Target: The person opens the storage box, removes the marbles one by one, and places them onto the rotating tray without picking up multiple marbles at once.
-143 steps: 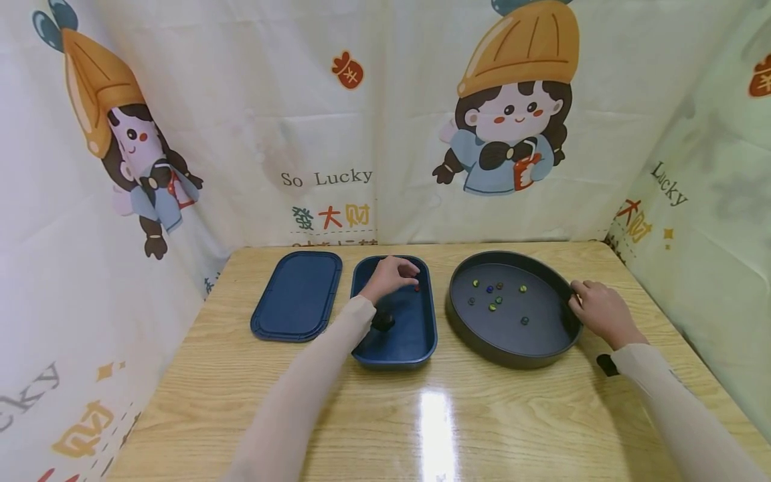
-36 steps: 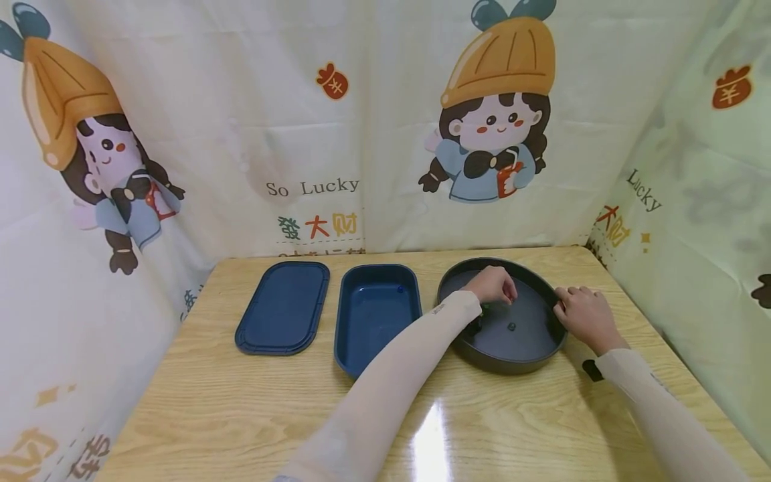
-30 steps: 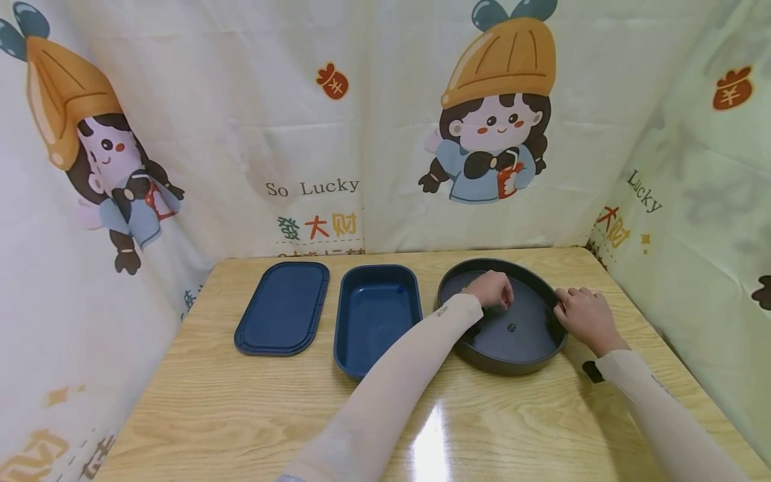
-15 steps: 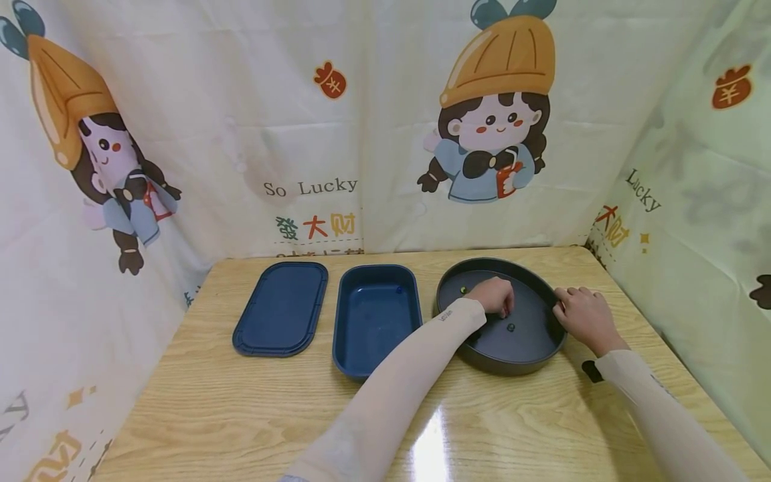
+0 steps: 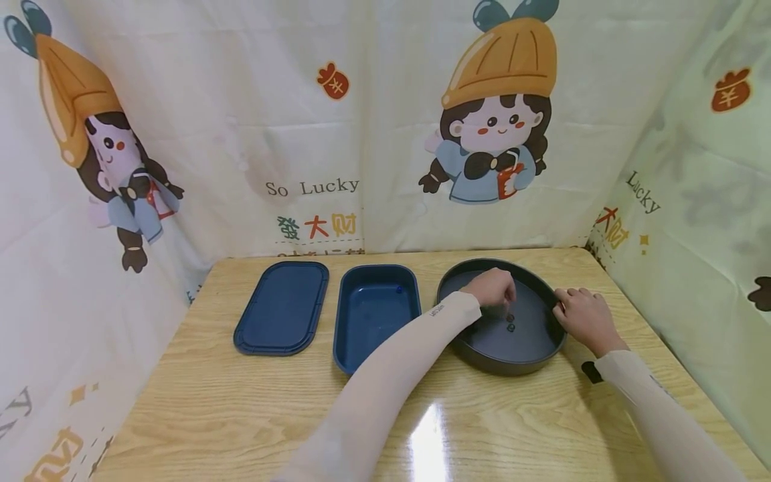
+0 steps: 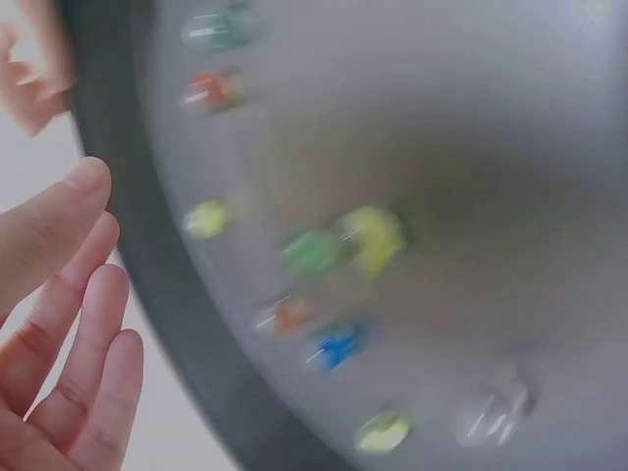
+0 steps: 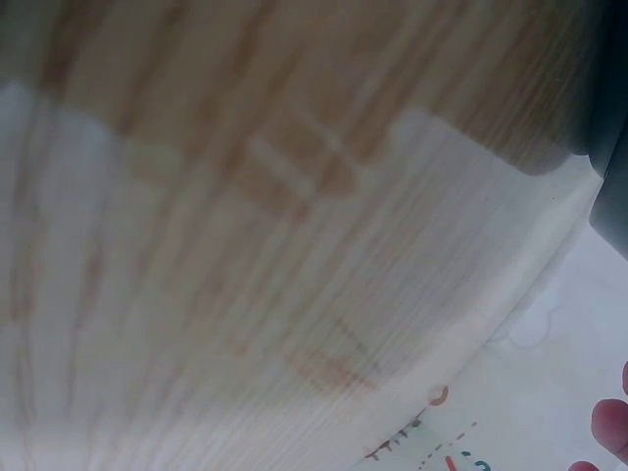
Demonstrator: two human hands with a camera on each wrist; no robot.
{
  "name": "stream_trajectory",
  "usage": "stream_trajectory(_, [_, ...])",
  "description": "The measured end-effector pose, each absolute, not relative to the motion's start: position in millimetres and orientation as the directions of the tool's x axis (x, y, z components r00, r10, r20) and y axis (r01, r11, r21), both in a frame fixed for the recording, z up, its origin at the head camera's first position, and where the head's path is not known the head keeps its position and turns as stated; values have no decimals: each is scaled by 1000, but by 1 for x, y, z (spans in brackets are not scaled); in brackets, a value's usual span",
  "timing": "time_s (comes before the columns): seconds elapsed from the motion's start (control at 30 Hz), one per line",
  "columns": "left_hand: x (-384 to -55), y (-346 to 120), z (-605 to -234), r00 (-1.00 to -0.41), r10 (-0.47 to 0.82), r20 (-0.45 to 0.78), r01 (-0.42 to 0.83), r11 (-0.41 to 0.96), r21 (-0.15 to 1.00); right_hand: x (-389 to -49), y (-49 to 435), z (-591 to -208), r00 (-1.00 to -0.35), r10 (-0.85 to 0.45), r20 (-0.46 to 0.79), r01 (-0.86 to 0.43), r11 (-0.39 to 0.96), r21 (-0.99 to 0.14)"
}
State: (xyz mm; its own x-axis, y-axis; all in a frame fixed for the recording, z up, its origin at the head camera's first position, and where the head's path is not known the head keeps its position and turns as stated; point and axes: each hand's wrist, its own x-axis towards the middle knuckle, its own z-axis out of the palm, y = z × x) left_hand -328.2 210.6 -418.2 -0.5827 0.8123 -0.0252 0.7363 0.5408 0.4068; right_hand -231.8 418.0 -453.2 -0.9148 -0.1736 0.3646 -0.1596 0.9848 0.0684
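Observation:
Reaching over the dark round pan (image 5: 530, 341), my left hand (image 5: 490, 288) has relaxed fingers. In the left wrist view its thumb and fingers (image 6: 74, 392) show nothing between them. Several glass marbles (image 6: 373, 240), yellow, green, orange, blue and clear, lie on the pan floor, blurred. In the head view two marbles (image 5: 510, 327) show below the left hand, which hides others. My right hand (image 5: 587, 318) grips the pan's right rim; only its fingertips (image 7: 610, 427) appear in the right wrist view. A blue marble (image 5: 399, 289) sits in the blue rectangular box (image 5: 376, 318).
Left of the box lies a flat blue lid (image 5: 282, 308) on the wooden table (image 5: 241, 415). A printed cloth (image 5: 397, 134) hangs behind and at both sides of the table.
Since the earliest frame, my left hand has moved right from the box to the pan. Just now it rises slightly, and a second marble shows beside the dark green one. The right hand stays.

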Motion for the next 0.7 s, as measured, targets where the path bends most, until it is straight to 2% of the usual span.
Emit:
stream_trajectory(0.17, [-327,186,-387,-562,826,45,728,468,500,-232,418,-453,-918,-177,354,-162,984,70])
stream_trajectory(0.33, [-329,147,-365,-599,789,140,688,417,594,-232,417,-451,-924,-174,340,-160,985,71])
stream_trajectory(0.5, [-336,102,-359,-711,670,214,598,415,686,-231,415,-450,-929,-167,330,-153,986,68])
stream_trajectory(0.7, [-342,49,-373,-846,473,245,468,441,766,-231,415,-450,-934,-159,319,-147,987,61])
